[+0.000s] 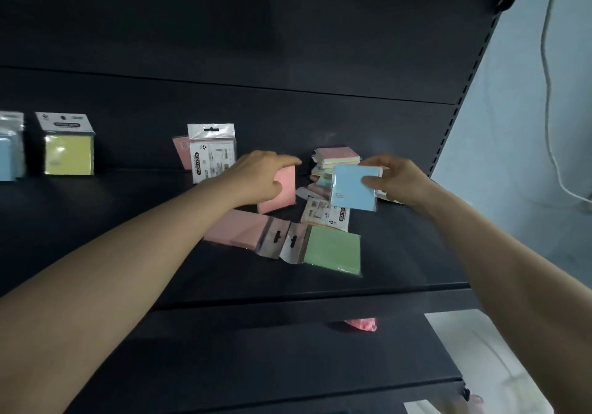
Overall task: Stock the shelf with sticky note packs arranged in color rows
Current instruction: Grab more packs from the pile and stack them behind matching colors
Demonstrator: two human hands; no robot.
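My left hand (260, 179) grips a pink sticky note pack (282, 191), held upright over the dark shelf (128, 221). A blue pack (350, 187) is pinched in my right hand (397, 179), just right of the pink one. Below them lie a flat pink pack (235, 227), a green pack (333, 248) and a pack turned label side up (325, 216). Behind my hands sits a loose pile of mixed packs (334, 158). One pack (211, 150) stands upright against the back wall with a pink one (181, 154) behind it. A yellow pack (68, 149) and a blue pack (9, 150) stand at far left.
The shelf's front edge (288, 295) runs below the packs, with a lower shelf (256, 365) under it. A slotted upright (461, 93) bounds the shelf on the right, beside a pale wall with a white cable (547, 93). Something pink (360, 324) shows below the shelf edge.
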